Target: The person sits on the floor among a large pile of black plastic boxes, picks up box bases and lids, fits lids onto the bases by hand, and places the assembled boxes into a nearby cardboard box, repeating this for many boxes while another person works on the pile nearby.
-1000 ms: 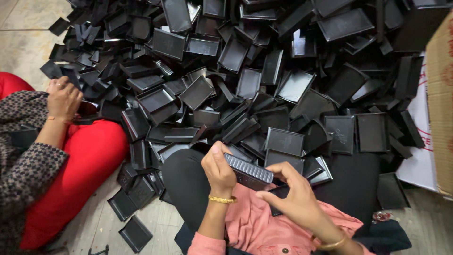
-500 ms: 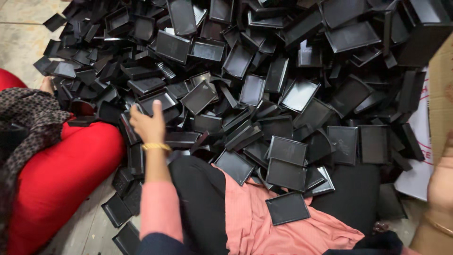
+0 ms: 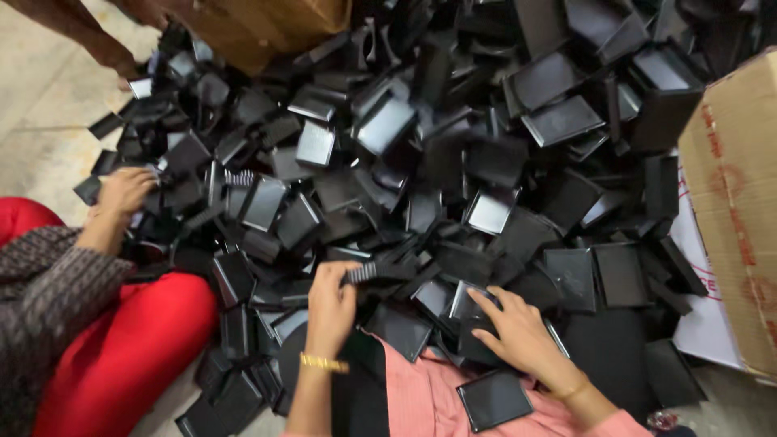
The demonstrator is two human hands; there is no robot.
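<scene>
Pale beige stone-tile floor [image 3: 48, 105] with visible grout lines, top left. Brown corrugated cardboard box [image 3: 732, 202] at right edge, a second brown cardboard carton [image 3: 259, 24] at top. Soft, even light, no hard shadows. No walls or windows in view.

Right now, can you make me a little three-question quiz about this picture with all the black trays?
1. True or false: the left hand is gripping a ridged black piece at the edge of the pile of black trays.
2. Which lies on the pink cloth near the wearer's lap? A) a black square tray B) a red ball C) a white cup
3. Fill in: the right hand rests on the trays with its fingers ____ (spread or fisted).

Key: 1 true; 2 A; 3 spread. Extra: a co-worker's hand reaches into the pile at the far left, and a cardboard box stands at the right.
</scene>
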